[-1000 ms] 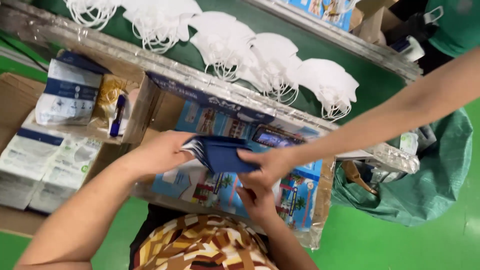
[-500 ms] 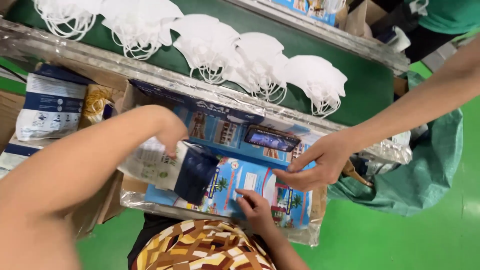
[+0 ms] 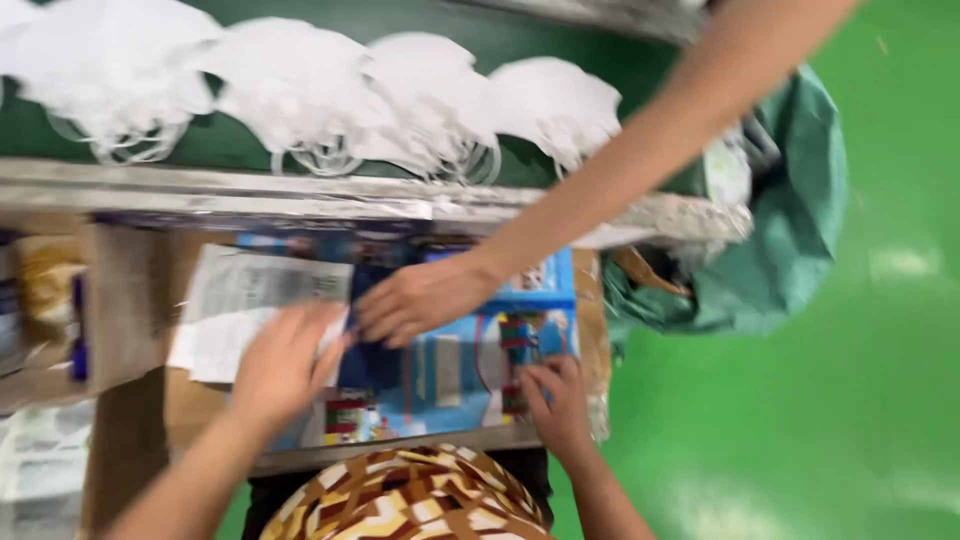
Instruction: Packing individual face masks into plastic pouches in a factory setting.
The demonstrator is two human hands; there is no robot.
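Observation:
The frame is motion-blurred. My left hand [image 3: 285, 365] comes in from the lower left and lies flat, fingers spread, on the edge of a white printed sheet [image 3: 250, 300] inside a cardboard carton [image 3: 130, 300]. My right hand [image 3: 420, 298] reaches in from the upper right, its fingers closed on a dark blue pack [image 3: 370, 360] that lies on light blue picture boxes [image 3: 450, 370]. The two hands almost touch. A second person's hand [image 3: 555, 400] rests on the boxes' lower right corner.
That person's head in a brown patterned cap [image 3: 410, 495] is just below the carton. Several white cup masks [image 3: 420, 100] lie on a green belt behind a metal rail [image 3: 200, 185]. A green bag [image 3: 790, 230] hangs at the right above a green floor.
My left hand has set the white sheet and blue pack down in the carton and opened flat. My right hand has moved left onto the dark blue pack. The camera has swung right.

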